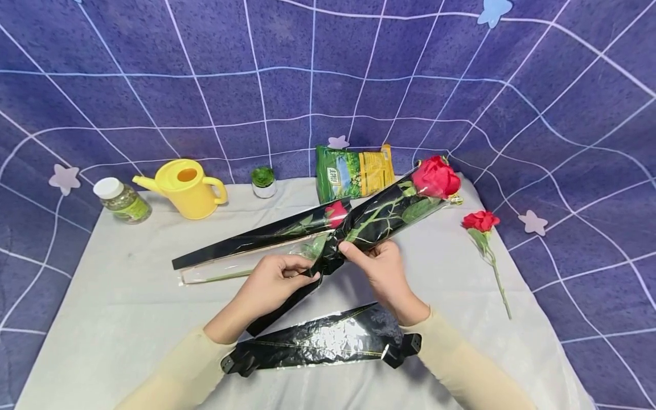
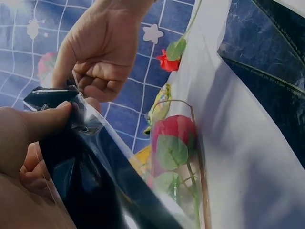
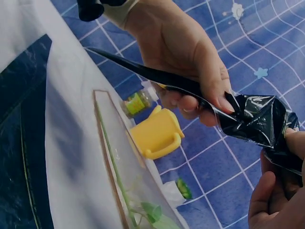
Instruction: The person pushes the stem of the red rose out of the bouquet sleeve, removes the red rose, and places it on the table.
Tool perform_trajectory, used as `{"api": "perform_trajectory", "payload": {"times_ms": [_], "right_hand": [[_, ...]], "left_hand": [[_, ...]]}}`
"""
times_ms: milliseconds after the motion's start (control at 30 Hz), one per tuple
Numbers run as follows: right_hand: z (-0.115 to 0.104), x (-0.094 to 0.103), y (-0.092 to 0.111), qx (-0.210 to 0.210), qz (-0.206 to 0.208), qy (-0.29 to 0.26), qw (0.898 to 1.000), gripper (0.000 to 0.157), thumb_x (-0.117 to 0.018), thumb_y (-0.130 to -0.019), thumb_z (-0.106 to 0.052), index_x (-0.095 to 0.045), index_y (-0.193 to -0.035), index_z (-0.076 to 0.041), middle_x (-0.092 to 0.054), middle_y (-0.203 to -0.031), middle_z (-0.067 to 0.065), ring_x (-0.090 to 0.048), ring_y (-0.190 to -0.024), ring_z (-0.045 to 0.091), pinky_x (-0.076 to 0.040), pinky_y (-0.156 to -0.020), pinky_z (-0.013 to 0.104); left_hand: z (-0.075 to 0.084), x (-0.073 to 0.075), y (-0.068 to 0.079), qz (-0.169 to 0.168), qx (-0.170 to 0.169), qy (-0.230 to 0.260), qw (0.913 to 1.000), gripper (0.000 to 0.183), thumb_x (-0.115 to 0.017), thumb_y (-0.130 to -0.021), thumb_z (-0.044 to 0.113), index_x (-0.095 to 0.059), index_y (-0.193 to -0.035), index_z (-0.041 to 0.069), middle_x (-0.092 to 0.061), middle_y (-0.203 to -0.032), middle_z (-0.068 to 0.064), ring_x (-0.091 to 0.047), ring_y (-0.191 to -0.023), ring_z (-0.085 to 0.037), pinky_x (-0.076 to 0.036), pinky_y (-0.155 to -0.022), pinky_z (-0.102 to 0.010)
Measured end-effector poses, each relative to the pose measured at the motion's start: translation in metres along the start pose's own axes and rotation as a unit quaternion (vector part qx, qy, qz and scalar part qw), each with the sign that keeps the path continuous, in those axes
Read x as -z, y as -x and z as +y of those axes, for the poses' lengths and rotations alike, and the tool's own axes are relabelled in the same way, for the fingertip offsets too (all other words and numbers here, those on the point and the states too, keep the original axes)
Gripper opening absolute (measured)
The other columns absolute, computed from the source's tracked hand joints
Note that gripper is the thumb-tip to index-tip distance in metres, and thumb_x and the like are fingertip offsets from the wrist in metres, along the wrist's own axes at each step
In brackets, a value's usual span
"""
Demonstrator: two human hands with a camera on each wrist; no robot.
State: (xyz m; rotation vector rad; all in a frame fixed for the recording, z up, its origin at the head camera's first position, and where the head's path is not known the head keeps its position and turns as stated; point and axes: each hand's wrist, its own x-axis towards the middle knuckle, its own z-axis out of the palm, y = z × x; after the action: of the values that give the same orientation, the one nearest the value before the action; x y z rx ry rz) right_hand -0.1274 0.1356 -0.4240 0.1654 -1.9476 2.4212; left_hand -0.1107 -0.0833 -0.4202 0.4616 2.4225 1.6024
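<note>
Both hands hold a red rose (image 1: 435, 177) in a black-backed clear sleeve, aslant above the table. My left hand (image 1: 274, 285) pinches the narrow lower part of the black sleeve (image 3: 162, 76) between thumb and fingers. Just above it, my right hand (image 1: 381, 267) grips the crumpled, gathered middle of the wrapper (image 3: 259, 119), thumb on top. The bloom points up to the far right, its green stem showing through the clear film. Behind lies a second wrapped rose (image 1: 335, 214) in a long tapered sleeve (image 1: 241, 246), partly hidden by the held one.
A flat black sleeve (image 1: 328, 336) lies near the front. Along the back stand a lidded jar (image 1: 123, 200), a yellow watering can (image 1: 187, 188), a small potted plant (image 1: 263, 182) and a green-yellow bag (image 1: 353, 173). An unwrapped red rose (image 1: 482, 222) lies at right.
</note>
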Motion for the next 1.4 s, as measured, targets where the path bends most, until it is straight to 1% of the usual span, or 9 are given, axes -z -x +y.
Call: {"api": "perform_trajectory", "payload": {"times_ms": [167,333,500,767,900,1033,1167,1267,1400], "right_hand": [[0.003,-0.001,0.001,-0.008,0.000,-0.022,1.000,0.030,-0.074,-0.081,-0.013,-0.064,-0.104,0.003,-0.066,-0.095,0.018,-0.063,-0.085,0.026,-0.050,-0.078,0.039],[0.001,0.004,-0.003,-0.013,0.031,-0.027,0.999,0.033,-0.076,-0.080,-0.015,-0.064,-0.107,0.001,-0.065,-0.101,0.018,-0.062,-0.090,0.025,-0.049,-0.081,0.039],[-0.011,0.013,-0.015,-0.004,0.062,-0.039,0.997,0.034,-0.077,-0.078,-0.014,-0.064,-0.106,0.000,-0.064,-0.105,0.015,-0.060,-0.094,0.023,-0.047,-0.083,0.034],[-0.032,0.017,-0.024,0.034,0.061,-0.073,0.995,0.036,-0.077,-0.077,-0.006,-0.062,-0.108,0.005,-0.062,-0.102,0.017,-0.059,-0.087,0.021,-0.049,-0.074,0.032],[-0.033,0.015,-0.025,0.027,0.058,-0.081,0.995,0.036,-0.077,-0.078,-0.006,-0.062,-0.108,0.005,-0.061,-0.104,0.016,-0.059,-0.089,0.020,-0.049,-0.076,0.032],[-0.030,0.015,-0.023,-0.001,0.020,-0.107,0.994,0.035,-0.073,-0.082,-0.008,-0.059,-0.112,0.003,-0.061,-0.106,0.014,-0.059,-0.091,0.019,-0.047,-0.081,0.031],[-0.023,0.013,-0.019,-0.035,-0.016,-0.113,0.993,0.035,-0.072,-0.084,-0.013,-0.057,-0.112,0.001,-0.062,-0.094,0.008,-0.056,-0.079,0.014,-0.046,-0.074,0.027],[-0.020,0.010,-0.019,-0.039,-0.005,-0.100,0.994,0.034,-0.074,-0.082,-0.013,-0.059,-0.110,0.001,-0.060,-0.084,0.004,-0.046,-0.065,0.012,-0.042,-0.062,0.024],[-0.018,0.006,-0.020,-0.015,0.028,-0.101,0.994,0.034,-0.074,-0.081,-0.008,-0.061,-0.109,0.004,-0.064,-0.093,0.012,-0.054,-0.071,0.014,-0.047,-0.065,0.024]], "left_hand": [[0.000,0.001,-0.001,-0.002,0.007,0.018,0.9998,0.016,-0.075,-0.081,0.019,-0.073,-0.097,0.017,-0.069,-0.093,0.005,-0.066,-0.077,-0.011,-0.052,-0.062,-0.029],[-0.002,0.007,0.002,-0.001,0.005,-0.022,0.9998,0.018,-0.075,-0.079,0.035,-0.073,-0.091,0.022,-0.066,-0.082,0.010,-0.060,-0.071,-0.006,-0.049,-0.062,-0.024],[-0.003,0.014,0.004,-0.004,0.000,-0.069,0.9976,0.024,-0.071,-0.079,0.047,-0.064,-0.070,0.026,-0.037,-0.053,0.010,-0.034,-0.053,-0.006,-0.031,-0.048,-0.024],[0.004,0.025,0.001,-0.004,-0.020,-0.083,0.9964,0.049,-0.070,-0.076,0.053,-0.041,-0.060,0.017,-0.018,-0.056,0.006,-0.018,-0.052,-0.010,-0.019,-0.048,-0.026],[0.006,0.028,0.004,-0.012,-0.010,-0.081,0.9966,0.046,-0.071,-0.076,0.052,-0.044,-0.061,0.018,-0.018,-0.056,0.006,-0.019,-0.052,-0.010,-0.021,-0.048,-0.026],[0.005,0.025,0.005,-0.013,-0.013,-0.066,0.9977,0.034,-0.071,-0.079,0.048,-0.053,-0.065,0.022,-0.022,-0.054,0.007,-0.023,-0.052,-0.010,-0.024,-0.049,-0.025],[0.001,0.020,0.004,-0.011,-0.020,-0.042,0.9989,0.028,-0.070,-0.081,0.042,-0.057,-0.068,0.022,-0.025,-0.053,0.007,-0.025,-0.051,-0.009,-0.026,-0.049,-0.025],[-0.001,0.016,0.004,-0.013,-0.022,-0.025,0.9994,0.024,-0.070,-0.082,0.040,-0.060,-0.071,0.021,-0.027,-0.052,0.008,-0.026,-0.050,-0.009,-0.025,-0.048,-0.024],[0.000,0.009,0.002,-0.002,-0.025,-0.016,0.9996,0.025,-0.071,-0.081,0.040,-0.061,-0.072,0.019,-0.029,-0.052,0.007,-0.027,-0.050,-0.007,-0.024,-0.047,-0.024]]}}
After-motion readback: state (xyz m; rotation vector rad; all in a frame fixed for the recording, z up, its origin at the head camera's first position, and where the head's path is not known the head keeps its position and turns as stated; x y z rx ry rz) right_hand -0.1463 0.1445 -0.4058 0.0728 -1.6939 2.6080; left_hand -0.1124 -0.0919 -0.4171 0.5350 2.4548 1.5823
